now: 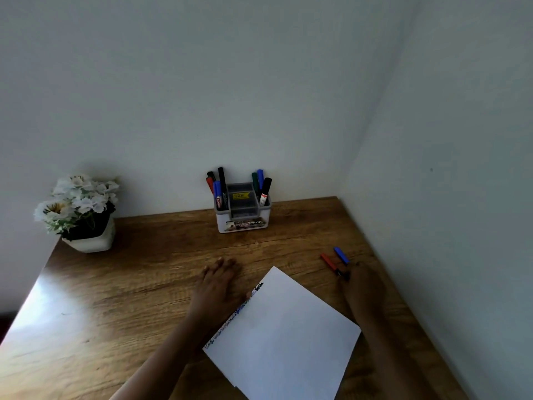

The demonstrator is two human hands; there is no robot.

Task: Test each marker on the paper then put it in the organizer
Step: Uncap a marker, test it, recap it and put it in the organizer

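At the far left of the wooden table (115, 298) stands a white pot of pale flowers (78, 215). The left hand (219, 280) lies flat on the wood with straight fingers, holding nothing, its edge against the left border of the paper (284, 339).

Behind it, against the wall, sits the organizer (242, 207), a white and grey box. Markers stand upright in its left and right compartments, caps up, red, green, black and blue among them.

The white sheet lies turned on the table, one corner pointing away toward the organizer. A row of handwriting in black, blue and other colours runs along its upper-left edge.

To the right lie two loose markers, just beside each other and roughly parallel. The long axes run diagonally, far-left to near-right. The red marker (328, 261) is red at its far end and dark at its near end; the blue marker (341, 254) is shorter in view.

The right hand (362, 287) rests at their near ends — it is in shadow, so I cannot tell whether its fingers grasp the red one.
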